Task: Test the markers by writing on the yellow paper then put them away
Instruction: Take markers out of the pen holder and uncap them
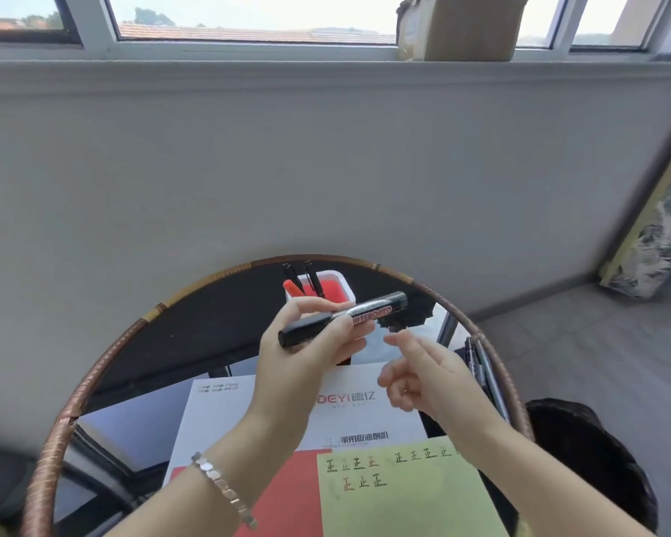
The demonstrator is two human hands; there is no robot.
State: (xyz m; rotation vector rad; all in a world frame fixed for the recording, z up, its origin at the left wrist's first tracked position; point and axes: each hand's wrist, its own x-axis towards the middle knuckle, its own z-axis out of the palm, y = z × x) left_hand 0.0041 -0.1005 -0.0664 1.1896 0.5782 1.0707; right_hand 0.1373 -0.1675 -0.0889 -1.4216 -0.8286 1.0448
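Note:
My left hand (307,354) holds a capped black marker (380,307) level above the table, its cap end pointing left. Just to the right, my right hand (423,375) hovers with loosely curled fingers and nothing in it, a short gap from the marker. The yellow paper (415,501) lies at the near edge of the table with two rows of written characters. A white pen holder (343,288) at the far side holds a red marker (293,287) and two black pens (314,279).
A white and red brochure (225,420) lies under the yellow paper on the round glass table with a woven rim (105,362). More pens (481,366) lie at the table's right edge. A grey wall stands behind; a dark seat (589,451) is at the right.

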